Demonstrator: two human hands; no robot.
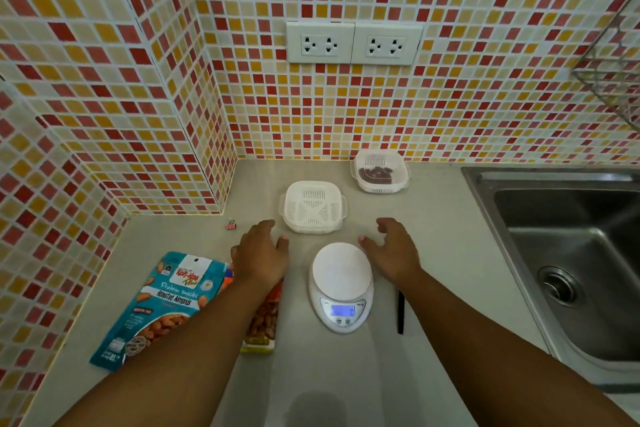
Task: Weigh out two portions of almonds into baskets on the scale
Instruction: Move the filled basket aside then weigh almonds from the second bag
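I count one digital kitchen scale (pixel 341 288) on the worktop (pixel 450 218), its round white platter bare and its lit display showing what looks like a zero. I take the scale as my landmark.

I count two white slotted baskets. The empty basket (pixel 313 206) sits just behind the scale, slightly left. The second basket (pixel 380 170) stands farther back and to the right, close to the tiled wall, with a small heap of dark brown pieces in it, too small for me to name with certainty.

I count two snack packs left of the scale. The teal almond bag (pixel 156 308), printed "Roasted Almonds", lies flat, well to the left. A second pack (pixel 265 319) with almonds pictured lies between that bag and the scale, partly under my left forearm.

One pink binder clip (pixel 231 224) lies behind and left of the scale, near the wall corner. One thin black stick (pixel 400 312) lies just right of the scale. A steel sink (pixel 485 180) is set in farther right. Two white double sockets (pixel 353 42) are on the wall behind.

My left hand (pixel 261 256) hangs just left of the scale, fingers loosely spread and reaching toward the empty basket, holding nothing. My right hand (pixel 393 250) mirrors it just right of the scale, fingers relaxed and apart, also holding nothing. I cannot tell whether either touches the worktop.
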